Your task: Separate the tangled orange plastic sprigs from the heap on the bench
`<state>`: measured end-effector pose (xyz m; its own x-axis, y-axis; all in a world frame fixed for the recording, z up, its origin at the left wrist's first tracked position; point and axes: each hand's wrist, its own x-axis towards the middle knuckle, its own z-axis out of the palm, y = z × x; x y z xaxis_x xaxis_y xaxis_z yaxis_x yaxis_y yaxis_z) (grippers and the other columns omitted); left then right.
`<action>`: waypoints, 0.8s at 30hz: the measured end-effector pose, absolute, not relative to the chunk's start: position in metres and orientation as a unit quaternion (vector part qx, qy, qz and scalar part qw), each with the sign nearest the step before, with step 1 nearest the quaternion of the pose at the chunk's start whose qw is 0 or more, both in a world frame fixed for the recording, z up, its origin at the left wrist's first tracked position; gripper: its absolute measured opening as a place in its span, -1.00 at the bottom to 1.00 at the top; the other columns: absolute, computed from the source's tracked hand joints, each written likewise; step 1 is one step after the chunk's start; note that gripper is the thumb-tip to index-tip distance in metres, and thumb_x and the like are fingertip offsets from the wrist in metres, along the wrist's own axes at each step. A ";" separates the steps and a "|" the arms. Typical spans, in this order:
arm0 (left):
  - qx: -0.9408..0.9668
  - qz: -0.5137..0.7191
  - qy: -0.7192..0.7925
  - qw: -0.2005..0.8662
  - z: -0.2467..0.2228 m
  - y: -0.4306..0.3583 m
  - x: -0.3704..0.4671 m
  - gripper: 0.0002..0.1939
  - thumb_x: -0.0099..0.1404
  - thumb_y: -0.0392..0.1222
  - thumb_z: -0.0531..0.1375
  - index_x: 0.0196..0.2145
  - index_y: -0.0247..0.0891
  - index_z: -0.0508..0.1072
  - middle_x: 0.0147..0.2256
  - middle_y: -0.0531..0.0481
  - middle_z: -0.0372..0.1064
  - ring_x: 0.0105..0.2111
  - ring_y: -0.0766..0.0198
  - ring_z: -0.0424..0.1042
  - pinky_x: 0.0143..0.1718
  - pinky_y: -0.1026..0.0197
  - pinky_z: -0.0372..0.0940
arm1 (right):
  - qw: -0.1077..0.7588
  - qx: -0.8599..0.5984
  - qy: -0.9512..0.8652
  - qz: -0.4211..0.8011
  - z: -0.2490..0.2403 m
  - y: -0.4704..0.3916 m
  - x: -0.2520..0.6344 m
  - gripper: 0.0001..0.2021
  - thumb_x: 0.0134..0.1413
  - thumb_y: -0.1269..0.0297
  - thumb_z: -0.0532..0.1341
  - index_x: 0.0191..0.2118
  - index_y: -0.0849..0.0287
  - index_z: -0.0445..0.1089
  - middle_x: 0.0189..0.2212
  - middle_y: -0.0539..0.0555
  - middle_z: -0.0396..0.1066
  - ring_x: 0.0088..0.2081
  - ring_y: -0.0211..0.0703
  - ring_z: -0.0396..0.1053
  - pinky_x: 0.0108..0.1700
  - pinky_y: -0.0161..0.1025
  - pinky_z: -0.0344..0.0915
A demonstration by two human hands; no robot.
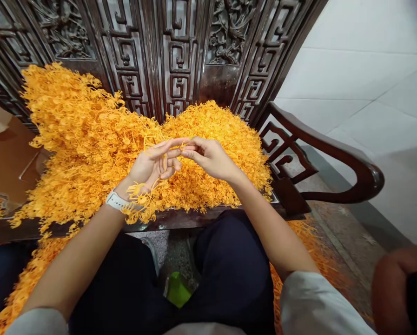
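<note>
My left hand (154, 165), with a white band on its wrist, is closed around the thin stems of several orange plastic flower-like pieces (138, 197). Their curly heads hang out below the palm, near the wrist. At the left hand's fingertips, my right hand (208, 156) pinches with thumb and fingers. A bit of orange shows between those fingertips, though its exact shape is mostly hidden. Right behind and under both hands spreads a large heap of the same orange plastic pieces (215, 125).
The heap lies on a dark carved wooden bench (180, 218) with a curved armrest (347, 153) at right. A brown cardboard box (9, 158) stands at left. More orange pieces (309, 242) lie on the floor. Something green (178, 291) is between my legs; another person's limb (396, 284) shows at right.
</note>
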<state>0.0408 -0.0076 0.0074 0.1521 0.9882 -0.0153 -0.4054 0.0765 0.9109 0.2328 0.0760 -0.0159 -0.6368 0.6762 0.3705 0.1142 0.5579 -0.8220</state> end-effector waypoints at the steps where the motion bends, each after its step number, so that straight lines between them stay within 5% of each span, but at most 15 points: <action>1: 0.410 0.545 0.365 0.634 0.008 -0.008 0.039 -0.63 0.33 0.01 0.38 -0.06 -0.32 0.68 -0.07 -0.29 0.65 -0.51 0.38 0.49 -0.74 0.40 0.04 | 0.353 -0.252 -0.816 0.382 -0.017 0.080 0.236 -0.54 0.30 -0.19 0.35 -0.32 0.15 0.42 -0.46 -0.04 0.39 -0.43 -0.29 0.18 -0.35 -0.23 0.10; 5: 0.453 0.554 0.432 0.549 0.001 -0.008 0.030 -0.69 0.35 0.04 0.39 -0.17 -0.29 0.69 0.04 -0.24 0.63 -0.49 0.43 0.47 -0.60 0.37 0.28 | 0.445 -0.284 -0.807 0.266 -0.016 0.091 0.254 -0.53 0.32 -0.21 0.32 -0.35 0.12 0.38 -0.49 -0.05 0.30 -0.45 -0.27 0.19 -0.38 -0.22 0.10; 8: 0.573 0.490 0.486 0.442 -0.005 -0.008 0.021 -0.74 0.29 -0.04 0.46 -0.17 -0.26 0.69 -0.09 -0.18 0.67 -0.31 0.28 0.58 -0.22 0.20 0.50 | 0.554 -0.304 -0.760 0.155 -0.010 0.097 0.266 -0.54 0.39 -0.22 0.24 -0.30 0.10 0.36 -0.43 -0.03 0.31 -0.39 -0.22 0.29 -0.32 -0.20 0.22; 10: 0.677 0.407 0.511 0.338 -0.007 -0.008 0.014 -0.75 0.29 -0.06 0.46 -0.13 -0.25 0.71 -0.14 -0.17 0.67 -0.14 0.13 0.62 0.00 0.05 0.48 | 0.598 -0.318 -0.730 0.084 -0.007 0.099 0.273 -0.54 0.42 -0.22 0.20 -0.29 0.09 0.36 -0.39 0.00 0.33 -0.34 -0.18 0.35 -0.25 -0.15 0.32; 13: 0.758 0.315 0.504 0.268 -0.011 -0.008 0.009 -0.69 0.39 0.03 0.38 -0.05 -0.21 0.71 -0.13 -0.16 0.67 -0.10 0.05 0.63 0.04 -0.02 0.44 | 0.636 -0.325 -0.700 0.015 -0.004 0.100 0.277 -0.55 0.41 -0.22 0.21 -0.30 0.08 0.37 -0.36 0.04 0.37 -0.29 -0.12 0.40 -0.18 -0.08 0.40; 18: 0.760 0.369 0.467 0.261 -0.028 -0.005 0.025 -0.40 0.48 0.24 0.25 0.21 -0.27 0.58 0.17 -0.29 0.56 0.14 -0.02 0.55 0.20 -0.06 0.40 | 0.643 -0.283 -0.710 0.046 -0.003 0.089 0.266 -0.58 0.42 -0.20 0.21 -0.27 0.07 0.40 -0.37 0.00 0.38 -0.32 -0.17 0.45 -0.21 -0.11 0.43; 24: 0.735 0.456 0.487 0.122 -0.059 0.005 0.052 -0.10 0.41 0.35 0.27 0.47 -0.24 0.22 0.45 -0.42 0.19 0.45 -0.23 0.18 0.44 -0.25 0.11 | 0.707 -0.201 -0.674 0.070 0.009 0.062 0.245 -0.69 0.38 -0.04 0.33 -0.28 0.08 0.44 -0.37 -0.01 0.38 -0.39 -0.23 0.40 -0.29 -0.15 0.40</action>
<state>0.0518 0.0049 -0.0593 0.1106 0.8268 0.5515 0.6044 -0.4965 0.6231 0.2449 0.0620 0.0089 0.0808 0.3696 0.9257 0.1718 0.9096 -0.3782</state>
